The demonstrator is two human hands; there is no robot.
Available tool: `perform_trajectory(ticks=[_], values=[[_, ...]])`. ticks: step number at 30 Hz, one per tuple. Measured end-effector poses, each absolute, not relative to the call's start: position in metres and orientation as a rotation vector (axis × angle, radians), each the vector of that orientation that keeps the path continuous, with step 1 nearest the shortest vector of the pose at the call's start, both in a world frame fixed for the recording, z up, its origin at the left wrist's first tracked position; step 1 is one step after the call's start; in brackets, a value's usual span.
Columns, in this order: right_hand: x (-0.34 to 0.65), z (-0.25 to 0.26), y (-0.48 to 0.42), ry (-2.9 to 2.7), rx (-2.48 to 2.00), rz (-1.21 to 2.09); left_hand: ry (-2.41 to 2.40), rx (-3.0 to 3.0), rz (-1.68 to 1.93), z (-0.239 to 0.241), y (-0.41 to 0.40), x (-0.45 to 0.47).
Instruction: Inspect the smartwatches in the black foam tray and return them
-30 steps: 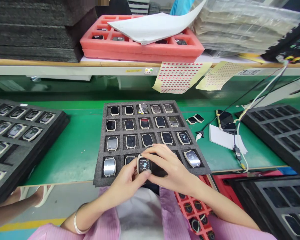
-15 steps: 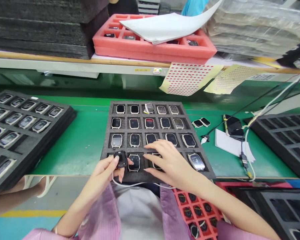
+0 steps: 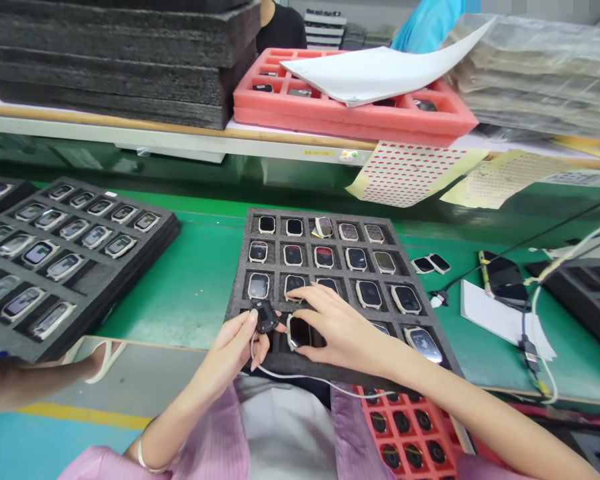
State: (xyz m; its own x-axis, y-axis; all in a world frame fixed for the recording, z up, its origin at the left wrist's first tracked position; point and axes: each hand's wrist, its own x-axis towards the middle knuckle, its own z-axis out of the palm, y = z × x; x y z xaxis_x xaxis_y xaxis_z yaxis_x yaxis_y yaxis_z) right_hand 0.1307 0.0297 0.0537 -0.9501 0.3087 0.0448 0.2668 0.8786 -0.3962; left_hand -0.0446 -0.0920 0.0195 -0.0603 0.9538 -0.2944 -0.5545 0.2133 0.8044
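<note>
A black foam tray (image 3: 240, 293) holding several smartwatch bodies lies on the green bench before me. My left hand (image 3: 235, 350) pinches a small round black charging puck (image 3: 266, 316) with a white cable (image 3: 310, 380) trailing toward my lap. My right hand (image 3: 337, 327) grips a watch body (image 3: 298, 331) standing on edge in the tray's front row, fingers closed around it. The puck sits just left of that watch.
A second black tray (image 3: 80, 280) of watches lies at left. A pink foam tray (image 3: 350, 110) and stacked dark foam sit on the shelf above. A red tray (image 3: 410, 433) of round parts rests by my lap. Phone (image 3: 503, 272), paper and cables lie at right.
My left hand kept the puck near the front row. My right hand moved from lying over the front row to gripping one watch and tilting it up. The camera shifted left.
</note>
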Motion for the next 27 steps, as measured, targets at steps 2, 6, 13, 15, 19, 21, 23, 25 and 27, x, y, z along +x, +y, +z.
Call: perform_trajectory(ticks=[2, 6, 13, 15, 19, 21, 23, 25, 27], values=[[0.138, 0.061, 0.033, -2.834, -0.476, 0.714, 0.977, 0.516, 1.317, 0.020, -0.090, -0.045], [0.136, 0.079, 0.032, -2.689, -0.415, 0.758, 0.891, 0.513, 1.254, 0.020, -0.086, -0.046], [0.102, 0.066, 0.018, -2.799, -0.234, 0.470, 0.969, 0.675, 1.205, 0.018, -0.084, -0.045], [0.100, 0.061, 0.017, -2.820, -0.220, 0.427, 1.073, 0.763, 1.190, 0.019, -0.084, -0.042], [0.102, 0.059, 0.015, -2.862, -0.225, 0.441, 1.175, 0.819, 1.204, 0.020, -0.087, -0.037], [0.104, 0.059, 0.014, -2.849, -0.214, 0.467, 1.191, 0.809, 1.186, 0.019, -0.089, -0.036], [0.105, 0.059, 0.013, -2.815, -0.205, 0.492, 1.197, 0.797, 1.153, 0.019, -0.090, -0.036], [0.106, 0.057, 0.013, -2.789, -0.202, 0.505, 1.208, 0.803, 1.133, 0.020, -0.091, -0.037], [0.108, 0.056, 0.014, -2.783, -0.198, 0.527, 1.224, 0.834, 1.128, 0.021, -0.091, -0.038]])
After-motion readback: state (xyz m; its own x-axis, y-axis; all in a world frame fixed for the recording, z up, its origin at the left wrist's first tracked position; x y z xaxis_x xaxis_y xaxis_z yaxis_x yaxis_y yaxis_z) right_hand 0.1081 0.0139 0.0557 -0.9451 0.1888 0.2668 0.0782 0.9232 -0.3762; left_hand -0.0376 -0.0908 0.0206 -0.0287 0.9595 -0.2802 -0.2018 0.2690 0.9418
